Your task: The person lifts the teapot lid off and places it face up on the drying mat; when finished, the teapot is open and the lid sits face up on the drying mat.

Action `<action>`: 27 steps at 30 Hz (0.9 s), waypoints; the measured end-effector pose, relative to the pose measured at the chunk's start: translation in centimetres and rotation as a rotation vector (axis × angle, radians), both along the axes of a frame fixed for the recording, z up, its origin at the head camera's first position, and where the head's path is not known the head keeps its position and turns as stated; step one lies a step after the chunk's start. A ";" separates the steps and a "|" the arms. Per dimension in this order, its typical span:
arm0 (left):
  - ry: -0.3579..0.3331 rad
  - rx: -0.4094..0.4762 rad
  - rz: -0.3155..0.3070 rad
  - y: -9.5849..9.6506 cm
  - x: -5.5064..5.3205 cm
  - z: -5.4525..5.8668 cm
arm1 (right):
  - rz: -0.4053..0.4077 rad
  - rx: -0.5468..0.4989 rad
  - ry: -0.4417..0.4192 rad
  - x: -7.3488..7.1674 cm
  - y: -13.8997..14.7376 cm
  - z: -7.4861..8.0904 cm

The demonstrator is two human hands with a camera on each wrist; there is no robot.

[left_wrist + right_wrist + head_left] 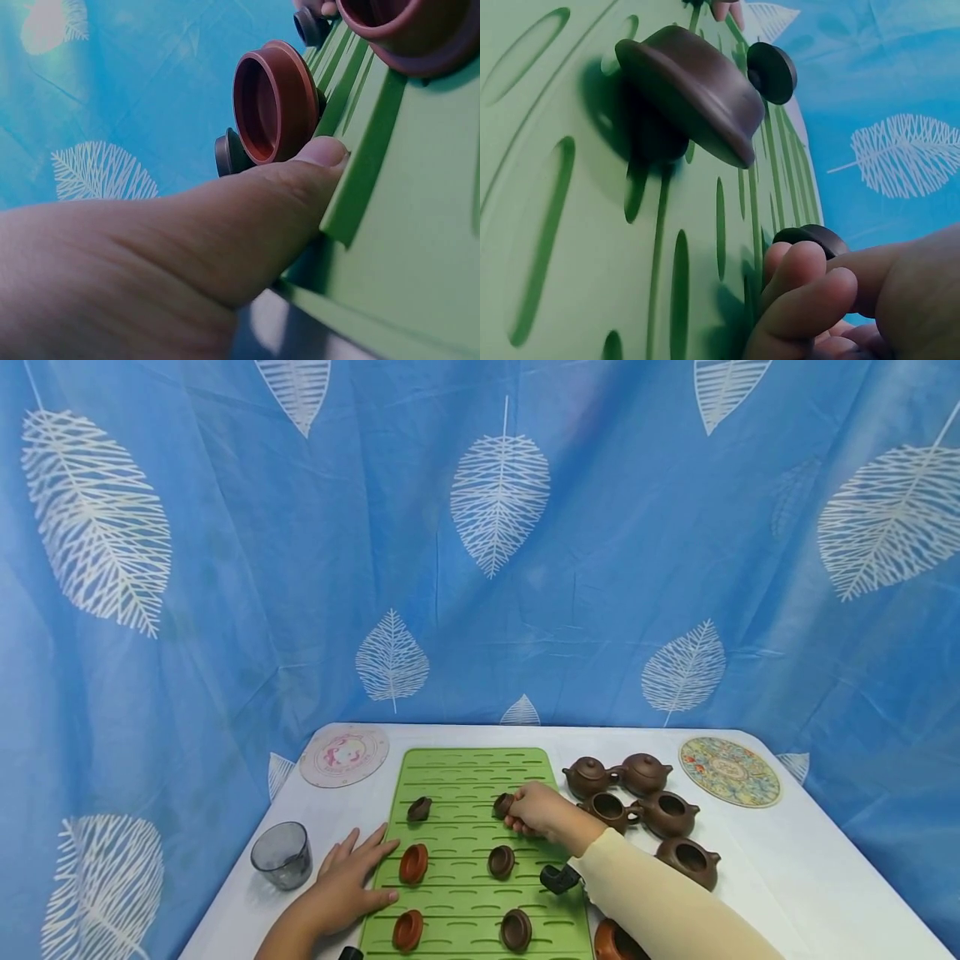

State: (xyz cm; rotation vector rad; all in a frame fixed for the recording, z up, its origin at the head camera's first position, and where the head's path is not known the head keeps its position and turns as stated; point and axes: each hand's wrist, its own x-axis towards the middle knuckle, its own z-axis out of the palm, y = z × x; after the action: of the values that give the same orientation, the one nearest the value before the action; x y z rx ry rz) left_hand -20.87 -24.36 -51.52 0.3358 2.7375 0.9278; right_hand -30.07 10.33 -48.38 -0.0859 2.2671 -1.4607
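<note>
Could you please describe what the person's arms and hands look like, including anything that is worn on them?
The right hand is bare, and its forearm wears a long, snug cream sleeve ending at the wrist. The left hand and its visible forearm are bare, with no sleeve. No rings, watches or gloves show on either hand.

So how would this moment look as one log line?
left hand: flat on green mat edge | right hand: pinching dark lid | teapots: beside mat
</note>
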 end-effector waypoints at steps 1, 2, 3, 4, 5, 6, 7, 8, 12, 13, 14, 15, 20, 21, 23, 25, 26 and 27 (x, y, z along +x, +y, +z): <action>0.003 0.004 0.005 0.0 0.0 0.0 | -0.004 -0.006 -0.007 0.0 0.1 0.0; 0.003 0.004 0.005 0.0 0.0 0.0 | -0.008 -0.010 -0.013 0.0 0.2 0.1; 0.003 0.003 0.005 0.0 0.0 0.0 | -0.012 -0.016 -0.021 -0.1 0.2 0.1; 0.000 0.002 0.004 0.0 0.0 0.0 | -0.017 -0.024 -0.027 -0.1 0.3 0.0; -0.001 0.001 -0.001 0.0 -0.1 -0.1 | -0.022 -0.028 -0.032 -0.1 0.4 0.0; -0.004 0.000 -0.001 0.0 0.0 0.0 | -0.026 -0.035 -0.036 -0.1 0.5 0.0; -0.006 -0.001 -0.002 0.0 0.0 0.0 | -0.029 -0.041 -0.040 -0.2 0.5 0.0; -0.007 -0.003 -0.004 0.0 0.0 0.0 | -0.031 -0.047 -0.042 -0.1 0.6 0.0; -0.003 0.005 -0.008 0.0 -0.1 0.1 | -0.033 -0.068 -0.047 0.0 0.8 0.0; -0.003 0.004 -0.008 0.0 -0.1 0.1 | -0.033 -0.073 -0.049 0.1 0.8 0.1; -0.003 0.001 -0.007 0.0 -0.1 0.1 | -0.034 -0.078 -0.050 0.1 0.8 0.1; -0.002 0.000 -0.007 0.0 -0.1 0.0 | -0.035 -0.077 -0.048 0.2 0.9 0.1; -0.004 0.005 -0.006 0.1 -0.1 -0.1 | -0.055 -0.033 -0.014 0.4 1.5 0.6; -0.001 0.008 -0.007 0.1 -0.1 -0.1 | -0.056 -0.017 0.001 0.4 1.6 0.9; 0.007 0.009 -0.007 0.0 -0.1 -0.3 | -0.062 0.010 0.033 0.5 2.0 1.5; 0.013 0.006 -0.008 0.0 -0.2 -0.3 | -0.078 0.015 0.062 0.3 2.4 2.2; 0.015 0.006 -0.008 0.0 -0.1 -0.2 | -0.090 0.016 0.074 0.1 2.6 2.5; 0.019 0.003 -0.007 -0.1 -0.2 -0.3 | -0.105 0.015 0.086 -0.1 2.9 2.8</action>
State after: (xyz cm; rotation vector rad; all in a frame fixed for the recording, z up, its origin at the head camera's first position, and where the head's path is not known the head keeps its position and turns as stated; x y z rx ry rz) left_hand -21.04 -24.43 -51.80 0.3560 2.7505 0.9320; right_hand -30.17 13.27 -45.62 -0.0261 2.3838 -1.5201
